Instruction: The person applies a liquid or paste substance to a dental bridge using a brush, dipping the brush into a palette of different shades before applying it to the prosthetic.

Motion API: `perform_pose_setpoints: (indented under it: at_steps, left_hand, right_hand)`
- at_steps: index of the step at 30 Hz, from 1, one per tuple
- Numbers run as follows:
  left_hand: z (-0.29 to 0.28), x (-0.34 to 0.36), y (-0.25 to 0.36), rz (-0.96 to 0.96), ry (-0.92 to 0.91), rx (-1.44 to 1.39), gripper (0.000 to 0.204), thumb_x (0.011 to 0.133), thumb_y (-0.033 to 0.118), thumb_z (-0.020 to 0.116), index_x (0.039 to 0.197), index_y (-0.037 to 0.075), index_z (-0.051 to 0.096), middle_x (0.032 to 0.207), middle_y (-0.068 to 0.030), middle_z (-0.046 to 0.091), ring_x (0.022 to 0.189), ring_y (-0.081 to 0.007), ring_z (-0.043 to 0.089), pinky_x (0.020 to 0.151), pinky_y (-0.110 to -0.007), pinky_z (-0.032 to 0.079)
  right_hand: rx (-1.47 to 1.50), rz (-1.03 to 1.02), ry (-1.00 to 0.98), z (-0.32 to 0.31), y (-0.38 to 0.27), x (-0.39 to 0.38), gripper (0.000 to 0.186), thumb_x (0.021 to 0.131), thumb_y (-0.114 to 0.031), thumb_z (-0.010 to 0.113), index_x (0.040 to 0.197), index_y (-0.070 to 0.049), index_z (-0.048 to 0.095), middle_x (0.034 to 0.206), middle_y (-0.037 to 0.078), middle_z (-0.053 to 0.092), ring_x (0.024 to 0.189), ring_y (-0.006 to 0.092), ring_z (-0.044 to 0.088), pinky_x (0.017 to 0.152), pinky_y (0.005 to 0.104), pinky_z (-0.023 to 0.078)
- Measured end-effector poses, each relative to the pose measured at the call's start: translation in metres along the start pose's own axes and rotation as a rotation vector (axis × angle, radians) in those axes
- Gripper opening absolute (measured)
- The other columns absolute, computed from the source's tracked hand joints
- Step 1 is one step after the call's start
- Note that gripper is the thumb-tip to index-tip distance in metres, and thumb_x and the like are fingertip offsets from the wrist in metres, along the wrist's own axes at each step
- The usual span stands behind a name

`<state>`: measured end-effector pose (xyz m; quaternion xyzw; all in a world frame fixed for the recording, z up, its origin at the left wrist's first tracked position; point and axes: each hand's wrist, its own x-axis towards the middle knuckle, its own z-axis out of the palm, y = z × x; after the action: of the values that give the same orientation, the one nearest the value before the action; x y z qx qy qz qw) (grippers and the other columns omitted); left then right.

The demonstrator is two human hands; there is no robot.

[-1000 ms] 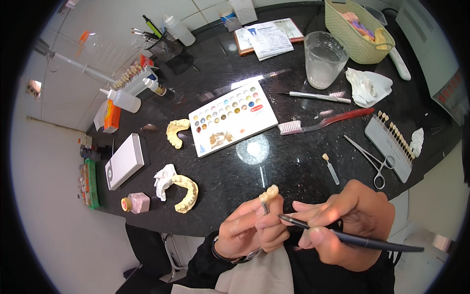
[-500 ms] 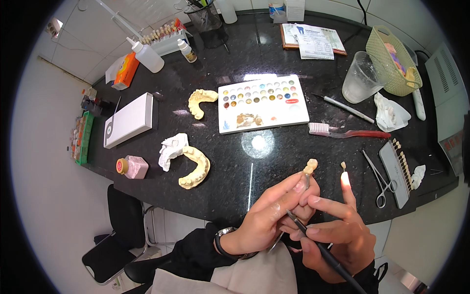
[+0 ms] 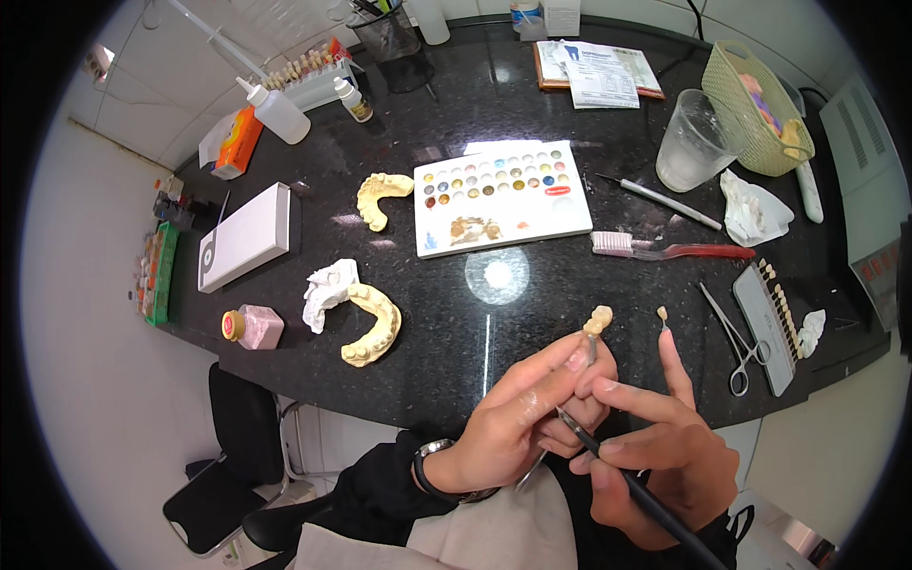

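My left hand (image 3: 522, 418) grips a metal holder (image 3: 592, 350) with a tooth-coloured dental piece (image 3: 598, 319) on top. My right hand (image 3: 679, 456) holds a dark-handled brush (image 3: 655, 503), its tip beside my left fingers. One right finger stretches forward to a small shade tab (image 3: 662, 314) on the counter; I cannot tell if it presses on it. A paint palette (image 3: 551, 218) with coloured wells lies ahead, beside a red-handled toothbrush (image 3: 693, 251).
Dental casts (image 3: 370, 328) lie left, near a pink jar (image 3: 261, 328) and white box (image 3: 243, 237). Right are scissor-like forceps (image 3: 739, 370), a shade guide (image 3: 760, 323), crumpled tissue (image 3: 755, 209), a cup (image 3: 689, 152) and basket (image 3: 788, 157). A chair (image 3: 228, 418) stands lower left.
My right hand has swung its brush handle downward and stretched one finger forward to the small shade tab. My left hand and dental piece appear higher and further right. The view has shifted.
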<state>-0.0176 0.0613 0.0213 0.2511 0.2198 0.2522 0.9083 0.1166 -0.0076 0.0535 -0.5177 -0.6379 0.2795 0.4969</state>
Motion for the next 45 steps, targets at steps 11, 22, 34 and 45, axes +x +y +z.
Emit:
perform_pose_setpoints:
  at_steps: [11,22,34,45]
  left_hand:
    - [-0.008,0.0,-0.007,-0.064,-0.263,-0.398,0.019,0.093,0.023,0.035,0.082,0.008,0.035,0.062,0.0016,0.028,0.047,-0.0058,0.023,0.041,-0.02,0.017]
    - [-0.01,-0.006,-0.009,-0.126,-0.333,-0.41,0.022,0.091,0.023,0.036,0.074,0.009,0.033,0.059,0.0012,0.03,0.048,-0.008,0.025,0.041,-0.022,0.018]
    - [-0.017,-0.008,-0.008,-0.098,-0.343,-0.37,0.028,0.094,0.024,0.029,0.098,0.0,0.042,0.066,0.0004,0.033,0.053,-0.0081,0.03,0.059,-0.023,0.035]
    - [-0.018,-0.006,-0.01,-0.058,-0.338,-0.373,0.031,0.094,0.023,0.029,0.103,-0.004,0.042,0.065,0.0008,0.034,0.056,-0.0092,0.032,0.06,-0.025,0.034]
  right_hand:
    - [0.324,0.184,0.3,-0.009,0.005,-0.007,0.024,0.079,-0.013,0.064,0.087,0.001,0.046,0.08,0.019,0.061,0.068,0.0215,0.065,0.097,0.0522,0.033]
    - [0.329,0.177,0.45,0.008,-0.001,-0.005,0.027,0.082,-0.015,0.06,0.085,0.003,0.04,0.072,0.025,0.061,0.059,0.0266,0.065,0.059,0.0377,0.056]
    - [0.237,0.197,0.307,0.001,-0.001,0.0,0.025,0.079,-0.006,0.057,0.08,0.009,0.037,0.075,0.033,0.058,0.064,0.0275,0.065,0.052,0.0286,0.056]
    - [0.358,0.204,0.271,-0.003,0.001,0.0,0.022,0.077,0.0,0.056,0.08,0.012,0.037,0.079,0.037,0.056,0.073,0.0313,0.065,0.055,0.0322,0.058]
